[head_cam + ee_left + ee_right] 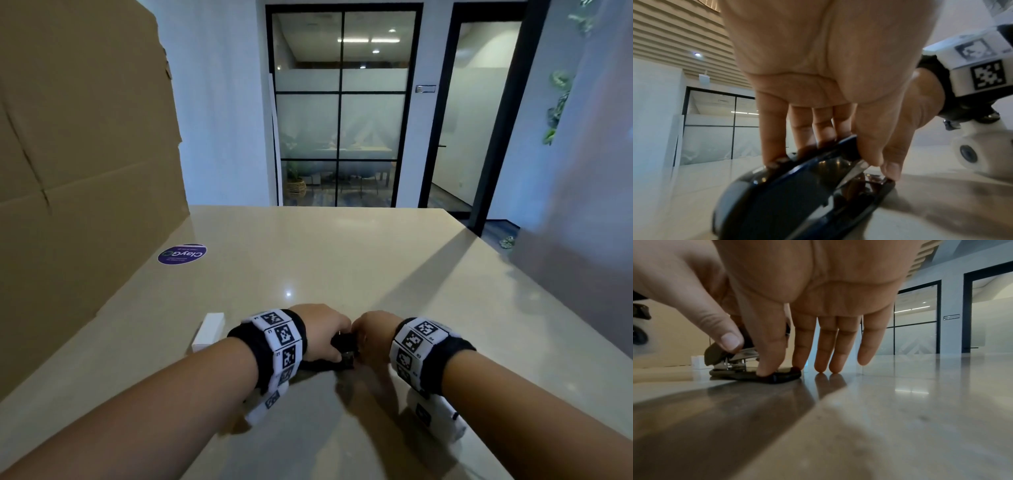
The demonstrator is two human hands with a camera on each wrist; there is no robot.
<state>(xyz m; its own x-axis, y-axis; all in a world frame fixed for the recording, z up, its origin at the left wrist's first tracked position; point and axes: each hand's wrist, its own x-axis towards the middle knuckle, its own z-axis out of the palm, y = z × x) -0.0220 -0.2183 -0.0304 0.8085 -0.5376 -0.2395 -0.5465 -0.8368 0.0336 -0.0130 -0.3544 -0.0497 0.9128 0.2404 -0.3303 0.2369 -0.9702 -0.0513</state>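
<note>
Table (342, 257): left hand (322, 330), right hand (373, 330), stapler (344, 346)

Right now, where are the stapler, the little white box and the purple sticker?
stapler (789, 199): left wrist view, on its dark top cover.
white box (209, 330): head view, on its top face.
purple sticker (182, 254): head view, at its middle.
</note>
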